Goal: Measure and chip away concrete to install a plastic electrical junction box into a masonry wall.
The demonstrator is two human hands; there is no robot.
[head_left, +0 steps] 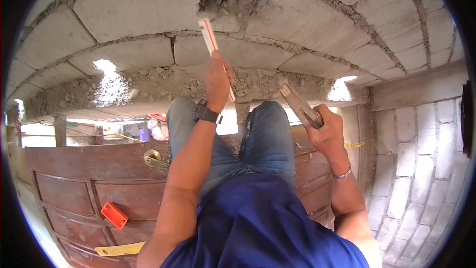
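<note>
My left hand (pixel 217 82), wearing a wristwatch, is closed around a narrow white strip (pixel 208 34) with a red line along it. The strip's upper end is in front of the block wall (pixel 129 10), just below a rough broken hole (pixel 225 5). Held to the right, over my knee, is a dusty grey-brown piece like a wooden block (pixel 297 101); its exact kind is unclear. My right hand (pixel 327 129), with a bracelet at the wrist, grips its lower end. The piece points up and left, apart from the strip.
Beneath me lies a brown panelled door (pixel 126 196) with a brass handle (pixel 154 159). On it rest a small red box (pixel 114 215) and a yellow strip (pixel 119 249). Rubble (pixel 163 82) covers the ledge below the wall. Another block wall (pixel 421 168) stands at right.
</note>
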